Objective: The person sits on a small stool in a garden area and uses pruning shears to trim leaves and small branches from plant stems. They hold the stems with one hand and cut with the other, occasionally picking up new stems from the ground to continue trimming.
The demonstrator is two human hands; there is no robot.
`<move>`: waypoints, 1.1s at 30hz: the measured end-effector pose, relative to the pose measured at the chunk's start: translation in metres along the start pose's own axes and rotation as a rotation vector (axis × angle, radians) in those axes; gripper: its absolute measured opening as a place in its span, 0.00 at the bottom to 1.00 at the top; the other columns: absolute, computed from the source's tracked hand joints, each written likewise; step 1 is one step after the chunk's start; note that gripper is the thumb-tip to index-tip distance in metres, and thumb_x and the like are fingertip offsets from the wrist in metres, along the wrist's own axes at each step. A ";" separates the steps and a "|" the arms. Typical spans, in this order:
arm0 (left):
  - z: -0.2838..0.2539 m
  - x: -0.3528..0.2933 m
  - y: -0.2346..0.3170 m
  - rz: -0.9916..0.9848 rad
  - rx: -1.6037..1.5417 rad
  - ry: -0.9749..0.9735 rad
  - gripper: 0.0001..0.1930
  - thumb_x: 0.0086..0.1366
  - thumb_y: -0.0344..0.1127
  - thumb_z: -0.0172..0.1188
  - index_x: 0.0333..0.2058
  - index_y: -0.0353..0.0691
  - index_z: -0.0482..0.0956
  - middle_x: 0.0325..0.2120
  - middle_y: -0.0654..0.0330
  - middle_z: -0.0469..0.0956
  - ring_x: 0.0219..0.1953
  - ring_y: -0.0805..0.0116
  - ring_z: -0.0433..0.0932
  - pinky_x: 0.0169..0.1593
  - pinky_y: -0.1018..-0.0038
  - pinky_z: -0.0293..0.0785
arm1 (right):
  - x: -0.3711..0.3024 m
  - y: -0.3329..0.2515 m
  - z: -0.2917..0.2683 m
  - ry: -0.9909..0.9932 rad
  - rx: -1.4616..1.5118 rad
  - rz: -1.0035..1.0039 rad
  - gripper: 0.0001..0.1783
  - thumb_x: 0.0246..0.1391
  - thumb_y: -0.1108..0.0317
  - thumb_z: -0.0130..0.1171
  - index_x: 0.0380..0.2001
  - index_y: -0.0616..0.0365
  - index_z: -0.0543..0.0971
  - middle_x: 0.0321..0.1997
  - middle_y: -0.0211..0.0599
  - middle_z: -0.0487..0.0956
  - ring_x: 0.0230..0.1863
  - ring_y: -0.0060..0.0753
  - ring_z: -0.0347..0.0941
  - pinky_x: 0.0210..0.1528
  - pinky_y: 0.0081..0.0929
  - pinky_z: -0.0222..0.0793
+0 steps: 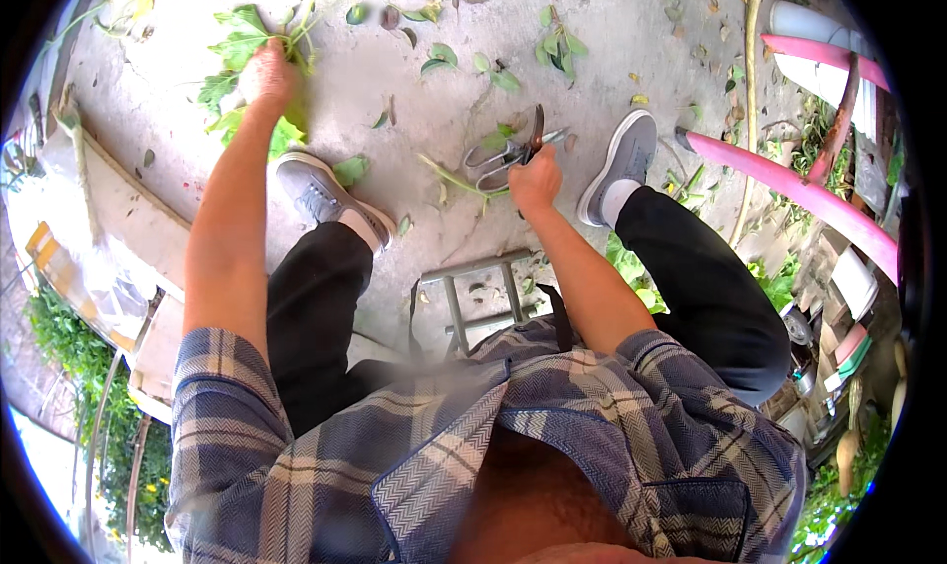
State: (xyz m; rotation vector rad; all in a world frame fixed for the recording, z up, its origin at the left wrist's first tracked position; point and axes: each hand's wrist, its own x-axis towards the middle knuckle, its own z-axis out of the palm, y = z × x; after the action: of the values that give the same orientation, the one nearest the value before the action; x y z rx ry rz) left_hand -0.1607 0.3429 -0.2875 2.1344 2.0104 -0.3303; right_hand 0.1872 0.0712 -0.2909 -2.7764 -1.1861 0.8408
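Over the concrete at the upper left, my left hand [264,75] is closed round the stems of a bunch of green leafy cuttings [242,46]. Broad lobed leaves spread out on both sides of that hand. Low between my shoes, my right hand [536,181] is curled at a pair of metal scissors [488,159], with grey loops showing on its left. A dark, curved piece [538,125] and a grey metal tip stick up past its fingers; how they join is hard to make out. A cut green stem [449,176] lies beside the loops.
Loose leaves [557,46] are scattered over the concrete floor [345,90]. A small metal-framed stool [478,283] stands between my legs. Pink curved bars [789,184] and a long pole [753,90] are on the right. Boards and plastic sheeting [109,278] lie at the left.
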 end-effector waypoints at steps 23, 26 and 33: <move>0.047 -0.277 0.196 0.505 -0.071 -0.548 0.17 0.53 0.40 0.60 0.37 0.36 0.69 0.34 0.50 0.75 0.34 0.54 0.78 0.34 0.62 0.76 | 0.005 0.024 0.001 -0.032 -0.021 -0.201 0.21 0.37 0.71 0.64 0.34 0.60 0.66 0.34 0.51 0.74 0.34 0.54 0.74 0.34 0.46 0.70; 0.033 -0.269 0.196 0.529 -0.068 -0.765 0.28 0.47 0.48 0.67 0.42 0.36 0.69 0.39 0.49 0.76 0.40 0.53 0.78 0.40 0.61 0.76 | 0.016 0.034 -0.005 0.020 -0.013 -0.267 0.21 0.36 0.72 0.63 0.35 0.60 0.66 0.34 0.52 0.74 0.31 0.56 0.74 0.31 0.47 0.70; 0.045 -0.280 0.217 0.510 0.042 -0.475 0.16 0.50 0.39 0.63 0.37 0.42 0.73 0.35 0.55 0.75 0.40 0.57 0.75 0.41 0.59 0.69 | 0.045 0.037 -0.042 0.099 -0.179 -0.399 0.22 0.34 0.73 0.64 0.35 0.60 0.67 0.35 0.51 0.73 0.38 0.52 0.72 0.38 0.44 0.70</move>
State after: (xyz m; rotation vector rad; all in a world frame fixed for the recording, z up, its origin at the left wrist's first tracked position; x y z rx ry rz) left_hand 0.0391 0.0490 -0.2526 2.2266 1.1731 -0.7105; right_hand 0.2574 0.0836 -0.2845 -2.5263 -1.7870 0.5782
